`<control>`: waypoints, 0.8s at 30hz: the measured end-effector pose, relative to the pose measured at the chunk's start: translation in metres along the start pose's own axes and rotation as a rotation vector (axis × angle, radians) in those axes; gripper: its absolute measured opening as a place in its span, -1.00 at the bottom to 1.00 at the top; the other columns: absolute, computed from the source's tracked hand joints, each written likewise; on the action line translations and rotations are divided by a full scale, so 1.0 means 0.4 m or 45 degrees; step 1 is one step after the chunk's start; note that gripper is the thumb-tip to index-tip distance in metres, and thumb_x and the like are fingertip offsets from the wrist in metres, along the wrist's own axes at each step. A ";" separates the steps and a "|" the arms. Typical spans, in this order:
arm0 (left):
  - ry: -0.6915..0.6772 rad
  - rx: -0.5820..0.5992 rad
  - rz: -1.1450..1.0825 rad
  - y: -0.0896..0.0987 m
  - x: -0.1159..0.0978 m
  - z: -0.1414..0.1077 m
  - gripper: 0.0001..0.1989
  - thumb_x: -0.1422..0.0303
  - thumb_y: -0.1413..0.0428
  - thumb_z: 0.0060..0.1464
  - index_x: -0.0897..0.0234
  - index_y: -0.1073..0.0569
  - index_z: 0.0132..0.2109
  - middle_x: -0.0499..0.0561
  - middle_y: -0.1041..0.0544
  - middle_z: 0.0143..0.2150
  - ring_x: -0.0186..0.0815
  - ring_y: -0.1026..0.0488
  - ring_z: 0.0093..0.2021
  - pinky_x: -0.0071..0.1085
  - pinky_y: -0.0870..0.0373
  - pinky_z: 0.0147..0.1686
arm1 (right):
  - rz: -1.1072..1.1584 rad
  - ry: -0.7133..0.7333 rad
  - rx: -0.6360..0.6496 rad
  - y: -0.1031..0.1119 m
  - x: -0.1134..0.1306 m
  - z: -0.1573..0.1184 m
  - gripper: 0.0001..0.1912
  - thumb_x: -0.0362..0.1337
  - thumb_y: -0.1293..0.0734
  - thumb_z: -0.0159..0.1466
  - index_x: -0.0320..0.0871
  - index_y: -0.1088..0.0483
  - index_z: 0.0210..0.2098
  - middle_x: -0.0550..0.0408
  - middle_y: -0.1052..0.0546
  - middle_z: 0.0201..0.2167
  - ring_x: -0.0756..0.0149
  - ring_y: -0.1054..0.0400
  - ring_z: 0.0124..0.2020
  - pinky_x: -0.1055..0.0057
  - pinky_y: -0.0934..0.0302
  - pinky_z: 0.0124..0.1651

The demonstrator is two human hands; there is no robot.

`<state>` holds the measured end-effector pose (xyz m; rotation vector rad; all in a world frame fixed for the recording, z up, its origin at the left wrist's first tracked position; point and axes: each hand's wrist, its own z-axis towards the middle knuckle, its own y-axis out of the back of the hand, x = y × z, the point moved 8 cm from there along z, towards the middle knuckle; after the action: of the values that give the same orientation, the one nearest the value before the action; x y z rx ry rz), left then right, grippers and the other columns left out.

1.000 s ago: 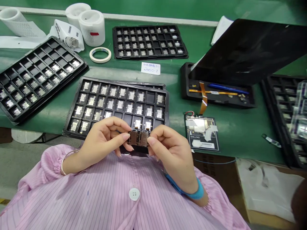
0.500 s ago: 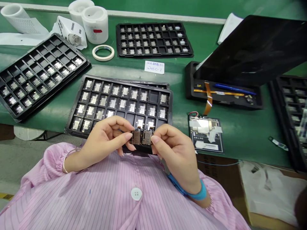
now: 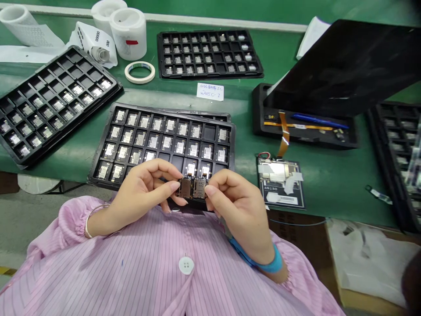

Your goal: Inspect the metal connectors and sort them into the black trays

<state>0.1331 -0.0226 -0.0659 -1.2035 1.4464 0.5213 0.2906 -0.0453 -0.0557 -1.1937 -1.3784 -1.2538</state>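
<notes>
Between the thumb and fingers of my left hand point(image 3: 144, 188) is a small circuit board with a dark metal card socket point(image 3: 184, 188). My right hand point(image 3: 238, 204) pinches a similar small circuit board point(image 3: 199, 188), whose socket looks lighter and has slots. The two boards are side by side, metal faces up, over the near edge of a black compartment tray point(image 3: 209, 132). Several like boards with silvery sockets sit in that tray's compartments, and a few compartments hold nothing. Fingertips cover the outer edges of both held boards.
More black trays lie at left point(image 3: 95, 75), at the back point(image 3: 221, 68) and far right. Tape rolls point(image 3: 128, 35) and a masking tape ring point(image 3: 139, 80) stand behind. At right, an orange ribbon cable point(image 3: 283, 136) links an opened device point(image 3: 281, 197) to a black box point(image 3: 258, 109).
The whole view has shifted slightly to the left. Both hands keep the same pinch on the two boards, with hardly any visible movement.
</notes>
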 end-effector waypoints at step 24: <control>-0.048 0.009 -0.044 -0.013 0.011 0.008 -0.81 0.26 -0.14 0.28 0.29 -0.34 -0.15 -0.01 -0.59 -0.40 -0.25 -0.64 -0.35 -0.56 -0.55 -0.51 | -0.135 0.064 0.003 0.000 -0.002 0.001 -0.80 -0.30 -0.31 0.28 -0.10 -0.28 -0.48 0.26 -0.30 -0.64 0.45 -0.17 -0.64 0.48 -0.06 -0.59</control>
<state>0.1396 -0.0236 -0.0692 -1.2051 1.3924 0.5123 0.2908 -0.0448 -0.0564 -1.0922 -1.4215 -1.3462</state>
